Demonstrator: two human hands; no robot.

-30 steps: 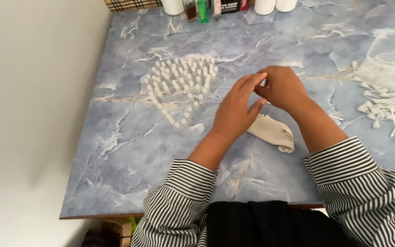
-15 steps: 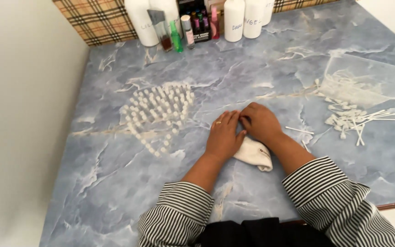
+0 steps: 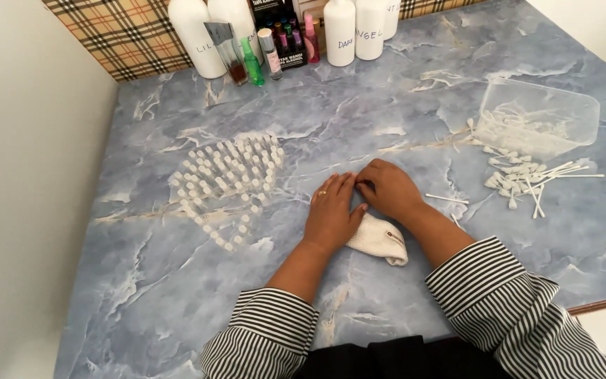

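blue marbled tabletop (image 3: 177, 295), seen from above. left hand (image 3: 331, 214) lies nearly flat, fingers close together and pointing away, ring on one finger; nothing visibly gripped. right hand (image 3: 387, 188) is curled, fingertips pinched toward the left fingertips; cannot tell whether something tiny sits between them. both hands rest on or just against a folded white cloth (image 3: 379, 238), which lies near the table's front edge, partly under the left palm.

left of the hands: a dense cluster of small white upright caps (image 3: 226, 175), standing in rows. right: loose white sticks (image 3: 527, 179) scattered beside a clear plastic tub (image 3: 538, 116) with more inside. one stray stick (image 3: 447, 199) lies near the right wrist. back edge: white bottles (image 3: 338, 31) and small coloured vials (image 3: 271, 49).

risks, as judged: a striped sleeve sweeping sideways could topple the standing caps, since they look light and closely packed. anything small in the pinch could drop and vanish against the busy marble pattern. the cloth could slide on the smooth surface under palm pressure.
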